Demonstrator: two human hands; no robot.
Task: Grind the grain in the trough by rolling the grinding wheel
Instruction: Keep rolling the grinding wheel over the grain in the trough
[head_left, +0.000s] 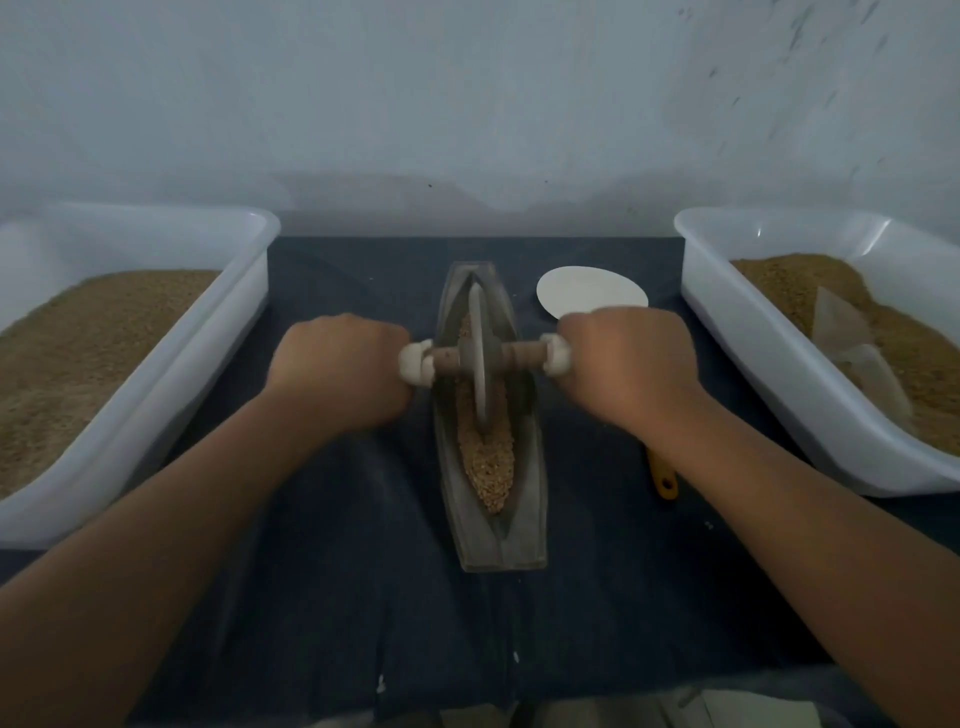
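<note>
A long boat-shaped grey trough (530, 499) lies lengthwise on the dark cloth, with brown grain (488, 462) heaped along its groove. A grey grinding wheel (482, 364) stands upright in the groove at about mid-length, on a wooden axle (519, 357) with white-wrapped ends. My left hand (340, 371) grips the axle's left end. My right hand (626, 364) grips its right end. Both fists hide most of the white wrapping.
A white tub of grain (156, 332) stands at the left and another white tub (779, 353), holding grain and a clear scoop (852, 353), at the right. A white round plate (592, 293) lies behind my right hand. A yellow handle (664, 480) pokes out under my right wrist.
</note>
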